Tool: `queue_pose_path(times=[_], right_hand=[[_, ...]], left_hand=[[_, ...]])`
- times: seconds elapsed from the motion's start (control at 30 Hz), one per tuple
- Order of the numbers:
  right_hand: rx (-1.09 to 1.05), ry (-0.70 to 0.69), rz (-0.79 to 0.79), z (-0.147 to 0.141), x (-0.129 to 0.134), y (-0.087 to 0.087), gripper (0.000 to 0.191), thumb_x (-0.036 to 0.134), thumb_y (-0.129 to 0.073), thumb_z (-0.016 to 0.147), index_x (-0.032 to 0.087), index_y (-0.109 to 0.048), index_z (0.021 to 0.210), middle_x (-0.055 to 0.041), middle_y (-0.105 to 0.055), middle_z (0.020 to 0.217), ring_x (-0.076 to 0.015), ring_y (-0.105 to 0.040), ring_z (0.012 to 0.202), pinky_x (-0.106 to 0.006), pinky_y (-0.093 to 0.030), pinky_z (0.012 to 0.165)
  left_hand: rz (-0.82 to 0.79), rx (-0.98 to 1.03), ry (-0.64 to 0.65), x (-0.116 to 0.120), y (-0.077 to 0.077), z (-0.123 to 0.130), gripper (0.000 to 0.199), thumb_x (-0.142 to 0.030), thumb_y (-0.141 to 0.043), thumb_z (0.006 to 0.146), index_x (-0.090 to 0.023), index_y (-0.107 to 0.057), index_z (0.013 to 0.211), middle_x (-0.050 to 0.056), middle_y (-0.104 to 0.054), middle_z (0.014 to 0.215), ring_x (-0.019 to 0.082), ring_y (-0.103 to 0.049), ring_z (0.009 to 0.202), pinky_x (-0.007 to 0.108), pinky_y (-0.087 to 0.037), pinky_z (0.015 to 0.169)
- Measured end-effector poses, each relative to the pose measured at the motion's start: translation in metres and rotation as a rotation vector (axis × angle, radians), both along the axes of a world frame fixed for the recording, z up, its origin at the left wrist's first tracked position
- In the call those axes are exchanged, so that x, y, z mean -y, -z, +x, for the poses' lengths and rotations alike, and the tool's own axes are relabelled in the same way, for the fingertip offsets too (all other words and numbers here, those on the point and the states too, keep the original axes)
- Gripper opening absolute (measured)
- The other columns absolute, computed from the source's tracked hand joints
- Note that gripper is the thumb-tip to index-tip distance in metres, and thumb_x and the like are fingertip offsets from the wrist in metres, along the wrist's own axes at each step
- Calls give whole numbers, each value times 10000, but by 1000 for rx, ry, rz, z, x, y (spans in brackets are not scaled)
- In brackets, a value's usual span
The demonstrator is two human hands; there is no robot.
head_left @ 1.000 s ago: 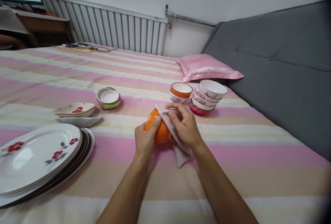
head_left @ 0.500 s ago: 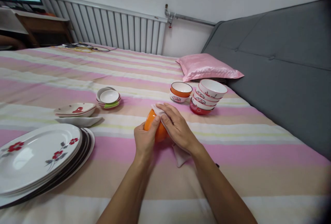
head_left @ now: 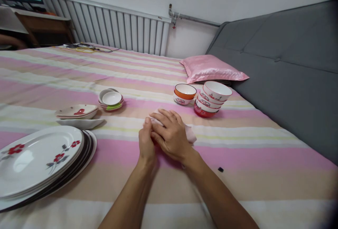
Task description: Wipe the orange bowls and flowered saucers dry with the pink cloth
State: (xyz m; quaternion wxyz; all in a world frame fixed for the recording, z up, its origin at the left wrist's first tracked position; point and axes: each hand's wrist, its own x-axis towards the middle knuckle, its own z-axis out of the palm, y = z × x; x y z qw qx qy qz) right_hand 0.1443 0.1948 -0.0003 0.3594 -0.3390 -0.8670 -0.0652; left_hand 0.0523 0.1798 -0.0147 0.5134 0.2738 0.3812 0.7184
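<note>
A pale pink cloth (head_left: 190, 134) is bunched under and around my hands above the striped bedspread. My right hand (head_left: 170, 134) presses on the cloth with its fingers bent over it. My left hand (head_left: 146, 141) is closed at the left side of the same bundle, its thumb pointing up. The orange bowl is hidden behind my hands and the cloth. Beyond them stand an orange and white bowl pair (head_left: 185, 93) and a taller stack of red and white bowls (head_left: 212, 98).
On the left are stacked plates (head_left: 39, 158), oblong dishes (head_left: 77, 112) and small dishes (head_left: 111, 99). A pink pillow (head_left: 212, 67) lies near the grey headboard (head_left: 285, 53). A small black object (head_left: 220, 169) lies at the right. Cables (head_left: 89, 48) rest at the far edge.
The orange bowl has gone out of sight behind the cloth and my hands. My right hand has shifted left and lies over the cloth, whose loose end has moved up and right.
</note>
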Motion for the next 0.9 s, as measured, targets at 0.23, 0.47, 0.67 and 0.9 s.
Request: queue_pose_path(times=[0.23,0.47,0.67,0.9], right_hand=[[-191,-10,10,8,-5,-4,236,297,-517,878,250,-676,1047,-23,-658,1193,-217,-520,1190,-394,-370,1033],[-401,-52,-181,18,-8,-13,186,289,-542,881,263,-682,1001,-17,-694,1051,-190,-585,1074,-372,-426,971],[-607,-141,-416,31,-16,-15,196,312,-530,892,249,-692,985,-18,-699,1031,-182,-604,1031,-356,-450,934],[-855,-208,-726,39,-25,-10,258,399,-534,879,224,-710,951,-19,-699,1019,-190,-617,993,-330,-461,893]], left_hand=[[84,-210,41,3,9,-1,540,-615,-539,789,-160,-476,506,-36,-389,464,72,-318,435,233,-219,412],[160,-326,126,5,7,-2,560,-587,-535,804,-171,-375,465,-40,-317,471,75,-248,467,252,-202,453],[117,-193,237,6,7,-1,514,-566,-579,786,-158,-455,498,-15,-397,519,88,-316,495,251,-271,485],[110,-54,232,5,7,-1,507,-594,-618,734,-158,-510,500,-15,-427,493,98,-354,464,253,-284,463]])
